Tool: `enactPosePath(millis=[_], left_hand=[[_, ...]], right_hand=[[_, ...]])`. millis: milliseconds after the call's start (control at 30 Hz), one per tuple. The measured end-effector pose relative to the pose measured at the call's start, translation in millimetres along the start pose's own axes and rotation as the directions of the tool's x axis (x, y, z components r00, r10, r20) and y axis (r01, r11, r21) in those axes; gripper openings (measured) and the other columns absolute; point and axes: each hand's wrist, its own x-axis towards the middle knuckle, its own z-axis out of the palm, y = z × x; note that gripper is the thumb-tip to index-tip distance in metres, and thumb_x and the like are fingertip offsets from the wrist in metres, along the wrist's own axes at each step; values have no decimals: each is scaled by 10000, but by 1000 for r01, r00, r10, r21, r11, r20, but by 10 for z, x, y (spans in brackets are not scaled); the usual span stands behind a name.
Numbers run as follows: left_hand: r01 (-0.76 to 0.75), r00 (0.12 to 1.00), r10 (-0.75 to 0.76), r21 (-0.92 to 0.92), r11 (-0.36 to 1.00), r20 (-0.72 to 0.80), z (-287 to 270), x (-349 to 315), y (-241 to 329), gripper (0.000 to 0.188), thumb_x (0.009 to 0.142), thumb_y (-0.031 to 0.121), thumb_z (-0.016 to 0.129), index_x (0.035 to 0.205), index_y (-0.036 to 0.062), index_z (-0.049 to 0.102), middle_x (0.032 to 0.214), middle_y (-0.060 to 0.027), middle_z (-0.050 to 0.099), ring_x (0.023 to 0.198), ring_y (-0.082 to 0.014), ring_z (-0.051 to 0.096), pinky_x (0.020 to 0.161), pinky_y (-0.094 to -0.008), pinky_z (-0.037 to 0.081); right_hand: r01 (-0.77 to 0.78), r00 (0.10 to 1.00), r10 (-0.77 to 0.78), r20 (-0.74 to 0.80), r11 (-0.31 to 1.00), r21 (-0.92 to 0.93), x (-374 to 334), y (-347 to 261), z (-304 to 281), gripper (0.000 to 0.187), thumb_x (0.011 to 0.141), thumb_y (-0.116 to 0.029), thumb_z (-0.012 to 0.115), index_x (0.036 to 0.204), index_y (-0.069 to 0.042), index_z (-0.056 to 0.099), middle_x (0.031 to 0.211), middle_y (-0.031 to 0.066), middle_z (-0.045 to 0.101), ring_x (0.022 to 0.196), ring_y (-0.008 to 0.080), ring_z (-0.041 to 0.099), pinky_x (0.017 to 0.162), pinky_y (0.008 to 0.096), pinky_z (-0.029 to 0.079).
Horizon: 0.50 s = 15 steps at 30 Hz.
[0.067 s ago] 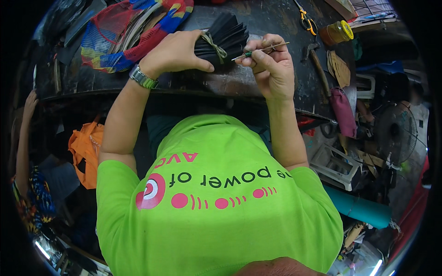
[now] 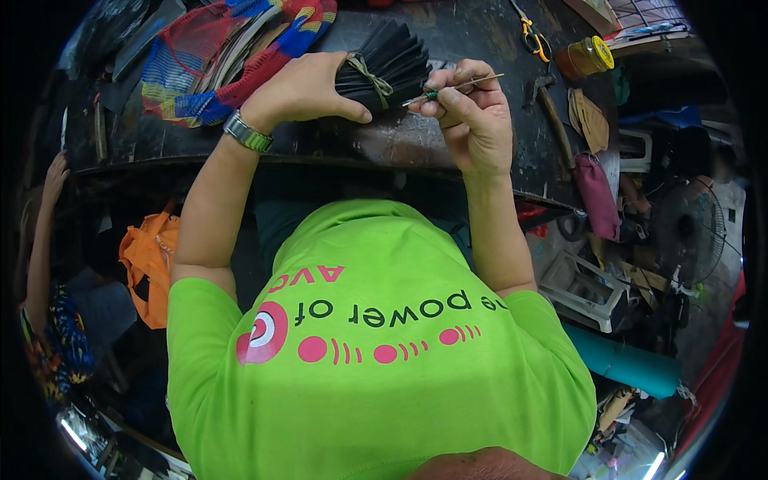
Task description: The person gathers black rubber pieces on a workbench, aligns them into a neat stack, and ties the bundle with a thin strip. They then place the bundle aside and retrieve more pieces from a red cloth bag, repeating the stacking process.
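Observation:
A fanned bundle of thin black pieces (image 2: 404, 60), tied round with a pale greenish cord (image 2: 373, 77), is on the dark worktable (image 2: 336, 144). My left hand (image 2: 300, 90) is wrapped round its left side, thumb toward me and some fingers hidden behind it. Just right of the bundle, my right hand (image 2: 480, 120) pinches a thin pointed tool (image 2: 433, 95) with a green part. Its light tip points left toward the bundle's near right edge; whether they touch I cannot tell. A thin brownish stick (image 2: 490, 78) sticks out on the right between the same fingers.
A red, blue and yellow mesh bag (image 2: 192, 60) with flat pieces lies left. To the right are orange-handled scissors (image 2: 534, 38), a yellow-lidded jar (image 2: 584, 58), a hammer (image 2: 554, 120) and a maroon roll (image 2: 596, 196). Another person's hand (image 2: 54, 178) shows at far left.
The black bundle has shifted and turned slightly to the left with my left hand. My right hand with the tool has barely moved.

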Motion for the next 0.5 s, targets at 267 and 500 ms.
enactPosePath(millis=[267, 500], left_hand=[[72, 969, 38, -426, 902, 245, -119, -47, -169, 622, 776, 379, 850, 1215, -23, 670, 1045, -56, 719, 949, -142, 622, 907, -290, 485], [86, 954, 58, -453, 887, 295, -134, 69, -258, 706, 755, 471, 845, 1215, -39, 681, 1055, -81, 721, 952, -165, 632, 895, -285, 481]], right_hand=[[28, 995, -34, -90, 997, -69, 8, -7, 184, 163, 937, 82, 661, 1094, 38, 667, 1100, 188, 710, 930, 296, 755, 865, 389, 632], [173, 985, -163, 63, 868, -466, 54, 55, 213, 170, 966, 95, 612, 1125, 36, 630, 1154, 206, 684, 987, 282, 729, 929, 390, 590]])
